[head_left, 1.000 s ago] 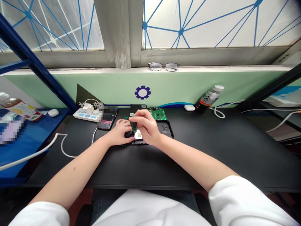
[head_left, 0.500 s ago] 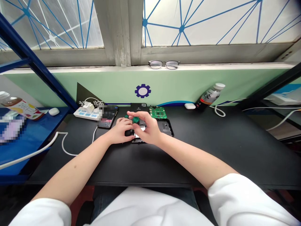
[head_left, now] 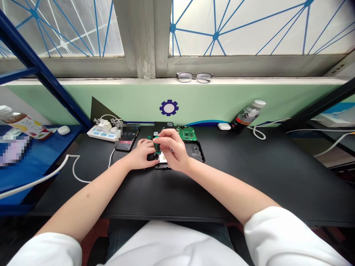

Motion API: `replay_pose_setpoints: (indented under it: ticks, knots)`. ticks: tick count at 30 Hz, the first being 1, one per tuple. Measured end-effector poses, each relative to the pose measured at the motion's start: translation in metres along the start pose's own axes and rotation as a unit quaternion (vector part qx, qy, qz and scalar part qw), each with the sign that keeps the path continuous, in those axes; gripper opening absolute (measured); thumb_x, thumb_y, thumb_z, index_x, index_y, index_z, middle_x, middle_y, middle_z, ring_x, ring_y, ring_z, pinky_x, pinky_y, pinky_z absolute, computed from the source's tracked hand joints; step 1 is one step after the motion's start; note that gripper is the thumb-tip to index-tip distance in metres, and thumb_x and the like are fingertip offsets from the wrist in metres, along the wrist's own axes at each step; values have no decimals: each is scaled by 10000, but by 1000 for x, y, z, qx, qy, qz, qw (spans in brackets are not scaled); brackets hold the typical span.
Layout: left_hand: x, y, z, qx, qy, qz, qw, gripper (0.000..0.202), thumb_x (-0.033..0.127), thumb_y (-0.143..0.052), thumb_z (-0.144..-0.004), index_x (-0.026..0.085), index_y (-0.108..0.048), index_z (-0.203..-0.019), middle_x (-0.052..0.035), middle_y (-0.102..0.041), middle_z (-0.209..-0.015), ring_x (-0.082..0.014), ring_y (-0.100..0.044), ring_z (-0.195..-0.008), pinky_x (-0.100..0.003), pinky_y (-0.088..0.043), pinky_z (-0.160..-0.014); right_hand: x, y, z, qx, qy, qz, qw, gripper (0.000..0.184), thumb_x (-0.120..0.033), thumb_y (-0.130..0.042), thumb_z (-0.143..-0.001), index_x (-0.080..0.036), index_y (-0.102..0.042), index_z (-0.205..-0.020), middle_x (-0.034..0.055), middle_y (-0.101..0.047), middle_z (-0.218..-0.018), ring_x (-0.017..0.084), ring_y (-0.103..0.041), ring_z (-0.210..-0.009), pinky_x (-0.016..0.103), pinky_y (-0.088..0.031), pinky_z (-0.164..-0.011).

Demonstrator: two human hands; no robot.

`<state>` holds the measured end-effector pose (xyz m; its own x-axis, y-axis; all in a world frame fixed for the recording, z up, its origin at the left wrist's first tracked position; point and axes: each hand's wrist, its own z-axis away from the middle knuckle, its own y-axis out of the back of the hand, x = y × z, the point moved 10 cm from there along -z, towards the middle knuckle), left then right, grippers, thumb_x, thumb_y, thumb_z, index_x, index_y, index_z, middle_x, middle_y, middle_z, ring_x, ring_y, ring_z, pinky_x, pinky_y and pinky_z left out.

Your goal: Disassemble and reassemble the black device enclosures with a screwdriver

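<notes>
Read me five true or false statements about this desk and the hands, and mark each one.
1. The right hand holds a green-and-black screwdriver. True.
2. The eyeglasses lie on the desk. False: they rest on the window ledge.
3. A green circuit board lies beyond the right hand. True.
4. The left hand holds the phone. False: the phone lies on the desk, apart from that hand.
5. The small white case is left of the dark bottle. True.
</notes>
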<state>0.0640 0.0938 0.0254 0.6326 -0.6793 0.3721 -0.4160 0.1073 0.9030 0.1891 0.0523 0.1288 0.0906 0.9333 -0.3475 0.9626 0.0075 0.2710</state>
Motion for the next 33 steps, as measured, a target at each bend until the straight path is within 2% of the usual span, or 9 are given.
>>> replay_pose_setpoints:
  ticks: [3, 8, 14, 17, 23, 26, 28, 31, 33]
  knots:
    - [1, 1, 0, 3, 7, 11, 1000, 291, 418, -702, -936, 298, -756, -1195, -52, -742, -1213, -325, -590, -1294, -559, -333, -1219, 1, 0, 0, 13, 5, -7, 1000, 190, -242, -628, -1023, -277, -636, -1210, 97, -650, -1163, 231, -693, -1050, 426, -641, -879]
    - [3, 5, 1, 20, 7, 32, 999, 282, 402, -708, -922, 289, -741, -1178, -54, -724, -1244, -313, -600, -1278, -551, -328, -1223, 14, -5, 4, 2, -45, -40, 998, 258, -328, -772, -957, -280, -581, -1123, 92, -731, -1148, 239, -740, -1078, 438, -643, -921]
    - [3, 5, 1, 19, -13, 12, 1000, 236, 394, -736, -903, 277, -767, -1106, -79, -708, -1286, -344, -559, -1334, -570, -340, -1207, 18, -7, 5, -21, -82, -92, 992, 340, -225, -519, -1054, -271, -561, -1388, 130, -739, -1352, 237, -739, -1245, 446, -643, -1029]
    - [6, 5, 2, 22, -31, 1, 999, 194, 380, -722, -927, 287, -786, -1084, -82, -683, -1315, -339, -540, -1350, -564, -351, -1206, 17, -5, 4, -24, -66, -73, 995, 374, -181, -438, -1069, -287, -633, -1370, 126, -656, -1454, 252, -663, -1341, 484, -597, -1098]
    - [16, 4, 2, 15, -53, -12, 998, 194, 341, -666, -977, 298, -811, -1099, -88, -701, -1217, -340, -534, -1332, -563, -348, -1209, 20, 2, 1, 2, -53, -11, 999, 350, -175, -416, -1080, -290, -717, -1216, 77, -591, -1155, 190, -664, -1003, 388, -615, -857]
    - [18, 4, 2, 1, -47, -3, 999, 197, 348, -653, -987, 312, -814, -1096, -77, -715, -1202, -337, -535, -1335, -562, -336, -1223, 15, 5, -3, 11, -45, -29, 998, 240, -206, -467, -1074, -263, -681, -1166, 87, -644, -1135, 205, -683, -1029, 404, -611, -874]
    - [18, 3, 2, -9, -39, 4, 999, 198, 342, -643, -993, 318, -815, -1088, -69, -723, -1224, -341, -522, -1357, -566, -326, -1235, 16, 5, -4, 17, -59, -35, 998, 95, -268, -615, -1030, -252, -638, -1120, 93, -694, -1141, 221, -709, -1051, 410, -612, -886]
    - [17, 1, 2, -17, -32, 12, 999, 205, 320, -636, -994, 324, -819, -1087, -63, -732, -1277, -360, -491, -1400, -582, -323, -1243, 23, 0, -3, -6, -115, -43, 992, 279, -322, -797, -923, -257, -577, -1082, 82, -763, -1125, 219, -754, -1025, 375, -619, -849]
    - [16, 0, 2, -12, -31, 14, 999, 198, 309, -645, -989, 327, -822, -1075, -67, -733, -1286, -364, -494, -1402, -583, -339, -1234, 24, -4, -2, -30, -138, -63, 988, 288, -303, -781, -934, -258, -564, -1119, 88, -789, -1152, 217, -777, -1049, 360, -625, -852]
